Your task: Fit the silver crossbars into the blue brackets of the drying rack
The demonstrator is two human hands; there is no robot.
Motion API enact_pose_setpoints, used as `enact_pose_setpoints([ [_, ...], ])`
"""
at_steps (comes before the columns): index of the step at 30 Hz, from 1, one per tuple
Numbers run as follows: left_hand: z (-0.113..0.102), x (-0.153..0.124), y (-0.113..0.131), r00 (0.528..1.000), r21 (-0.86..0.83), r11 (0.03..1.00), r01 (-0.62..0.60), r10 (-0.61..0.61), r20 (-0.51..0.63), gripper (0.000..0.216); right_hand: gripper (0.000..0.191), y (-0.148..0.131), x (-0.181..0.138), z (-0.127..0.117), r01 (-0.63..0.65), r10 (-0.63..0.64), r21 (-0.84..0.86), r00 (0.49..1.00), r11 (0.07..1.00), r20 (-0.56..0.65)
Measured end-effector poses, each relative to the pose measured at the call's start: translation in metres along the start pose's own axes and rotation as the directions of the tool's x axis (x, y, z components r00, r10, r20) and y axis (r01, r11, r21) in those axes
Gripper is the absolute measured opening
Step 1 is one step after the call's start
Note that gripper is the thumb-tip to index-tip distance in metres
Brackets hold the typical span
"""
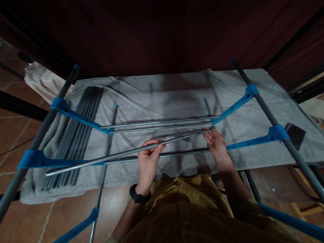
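My left hand (148,159) pinches a long thin metal rod (109,157) near its middle, fingers closed round it. The rod runs aslant from lower left to upper right. My right hand (216,141) grips the rod's right end, close to a blue plastic bracket (238,103) of a drying rack. Two more metal rods (159,124) lie fitted across between the blue brackets just beyond my hands. A black band is on my left wrist.
The rack's grey side tubes (296,154) and blue brackets (69,112) stand over a grey towel (160,92) on a tiled floor. A bundle of dark rods (78,133) lies on the towel at the left. A dark flat object (295,134) sits at the right.
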State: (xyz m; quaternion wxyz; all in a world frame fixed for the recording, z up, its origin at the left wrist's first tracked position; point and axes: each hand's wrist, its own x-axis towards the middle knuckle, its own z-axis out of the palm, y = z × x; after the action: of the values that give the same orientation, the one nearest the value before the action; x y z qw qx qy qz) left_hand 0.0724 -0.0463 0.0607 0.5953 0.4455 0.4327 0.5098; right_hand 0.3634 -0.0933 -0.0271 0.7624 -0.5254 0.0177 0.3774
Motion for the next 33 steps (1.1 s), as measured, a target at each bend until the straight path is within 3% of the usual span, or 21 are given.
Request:
enact_pose_setpoints([
  [17,0.0031,-0.0019,0.0006,0.999,0.029,0.999,0.033,-0.034,0.023,0.03,0.019,-0.0053,-0.005,0.0045,-0.074,0.074,0.004,0.997,0.997,-0.019],
  [33,0.0049,-0.0019,-0.0001,0.998,0.023,0.998,0.056,-0.057,0.022,0.031,0.024,-0.0047,-0.0055,0.0043,-0.047,0.048,-0.024,0.998,0.999,0.036],
])
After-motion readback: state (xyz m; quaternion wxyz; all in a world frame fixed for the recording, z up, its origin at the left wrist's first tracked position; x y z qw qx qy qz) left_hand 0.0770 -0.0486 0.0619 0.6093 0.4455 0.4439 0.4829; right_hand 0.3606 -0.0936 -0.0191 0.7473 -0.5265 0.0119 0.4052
